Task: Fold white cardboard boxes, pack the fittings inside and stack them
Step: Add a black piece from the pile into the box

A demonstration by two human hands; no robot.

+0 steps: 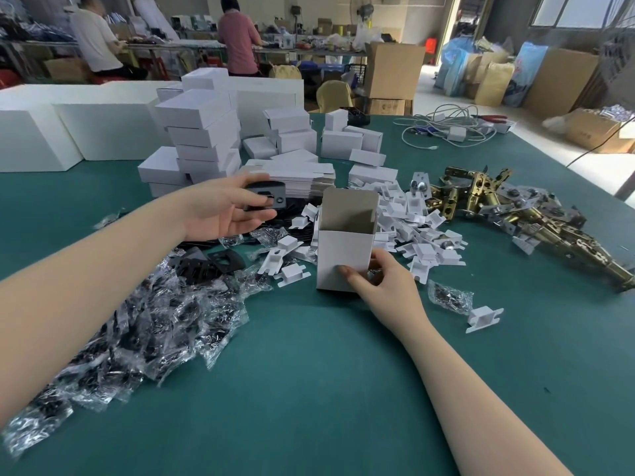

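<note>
Packing step: the box is folded and open, and a fitting is on its way in.

Your right hand (381, 283) steadies the upright white box (345, 245) low on its near face, thumb and fingers curled round its right corner, on the green surface (326, 372) near centre. Your left hand (226, 207), just left of the box, pinches a black plate (264, 197) between thumb and loosely spread fingers. Next, I judge, you carry the plate right, over the open top, and drop it in edge-first.

Packing workshop: stacked boxes (206, 139), cartons (391, 68)
</note>
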